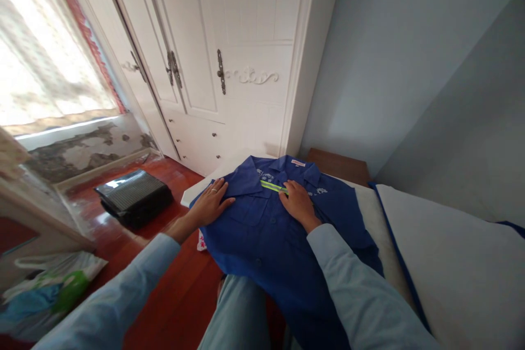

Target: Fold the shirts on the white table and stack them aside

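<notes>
A blue work shirt with buttons, a collar and a yellow-green reflective strip is spread over a white surface, its lower part hanging toward my legs. My left hand, with a ring on one finger, lies flat on the shirt's left side, fingers stretched out. At the middle of the chest, my right hand has its fingers bent around the cloth at the right end of the strip. Its fingertips are partly hidden. White lettering shows near the strip, and a label sits inside the collar.
A white wardrobe with dark handles stands ahead. On the red floor at left is a black box-like object. Plastic bags lie at lower left. To the right is a white board-like panel with blue edging; behind is a brown stool-like top.
</notes>
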A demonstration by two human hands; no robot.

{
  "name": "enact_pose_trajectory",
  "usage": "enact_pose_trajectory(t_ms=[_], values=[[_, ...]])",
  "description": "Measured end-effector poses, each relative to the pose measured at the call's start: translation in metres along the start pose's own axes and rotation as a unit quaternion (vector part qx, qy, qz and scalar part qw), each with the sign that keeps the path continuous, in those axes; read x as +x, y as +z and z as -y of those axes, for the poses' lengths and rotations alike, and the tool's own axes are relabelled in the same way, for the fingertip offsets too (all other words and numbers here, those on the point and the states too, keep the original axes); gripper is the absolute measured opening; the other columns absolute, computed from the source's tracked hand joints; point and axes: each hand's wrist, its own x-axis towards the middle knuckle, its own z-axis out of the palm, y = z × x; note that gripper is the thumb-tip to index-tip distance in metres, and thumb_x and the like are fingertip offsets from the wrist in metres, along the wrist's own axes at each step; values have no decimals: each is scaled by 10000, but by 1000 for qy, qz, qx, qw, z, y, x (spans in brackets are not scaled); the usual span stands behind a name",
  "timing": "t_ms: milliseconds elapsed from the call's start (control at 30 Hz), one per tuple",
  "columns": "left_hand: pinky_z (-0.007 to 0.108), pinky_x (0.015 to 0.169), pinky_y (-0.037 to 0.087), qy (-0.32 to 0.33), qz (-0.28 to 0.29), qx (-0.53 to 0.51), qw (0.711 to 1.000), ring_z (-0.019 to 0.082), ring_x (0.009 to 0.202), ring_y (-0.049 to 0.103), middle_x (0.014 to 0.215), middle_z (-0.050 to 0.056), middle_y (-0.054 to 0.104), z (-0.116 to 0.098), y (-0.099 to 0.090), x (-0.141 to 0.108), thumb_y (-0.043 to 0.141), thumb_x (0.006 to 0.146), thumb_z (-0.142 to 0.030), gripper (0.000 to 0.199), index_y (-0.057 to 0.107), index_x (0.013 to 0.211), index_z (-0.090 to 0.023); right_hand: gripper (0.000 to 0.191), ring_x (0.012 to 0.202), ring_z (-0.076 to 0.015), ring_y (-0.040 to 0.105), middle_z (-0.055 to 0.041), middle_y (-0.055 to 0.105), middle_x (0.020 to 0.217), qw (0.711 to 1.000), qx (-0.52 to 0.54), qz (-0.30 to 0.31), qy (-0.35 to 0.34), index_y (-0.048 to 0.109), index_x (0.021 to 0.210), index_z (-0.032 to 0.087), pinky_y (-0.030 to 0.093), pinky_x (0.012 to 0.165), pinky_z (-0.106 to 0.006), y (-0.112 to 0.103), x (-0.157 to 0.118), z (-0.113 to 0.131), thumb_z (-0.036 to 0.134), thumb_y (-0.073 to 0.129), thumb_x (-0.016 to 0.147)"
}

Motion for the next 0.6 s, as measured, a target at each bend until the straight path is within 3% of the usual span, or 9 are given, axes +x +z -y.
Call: enact_pose_trajectory(t_ms=[200,367,600], values=[[470,1244,226,-5,-60,20,998,272,1494,335,1566,119,448,-5,4,-33,271,1019,-563,655,473,1503,-170,435,1342,-282,511,-196,596,1397,1000,-8,1,1,631,1309,77,333,1172,-387,-1,-1,0,305,478,972],[512,1200,310,-4,-99,14,995,301,1456,400,1530,118,500,-10,8,-34,307,1014,-560,625,516,1469,-187,444,1328,-287,522,-200,598,1393,999,-37,6,-10,619,1313,48,355,1156,-391,-1,-2,0,299,463,983],[502,1179,342,-33,-127,31,991,324,1443,417,1531,204,469,-14,13,-34,328,1018,-536,664,480,1474,-78,390,1269,-340,572,-246,554,1426,990,-137,24,-7,651,1252,64,442,1068,-442,-14,-4,16,264,461,977]])
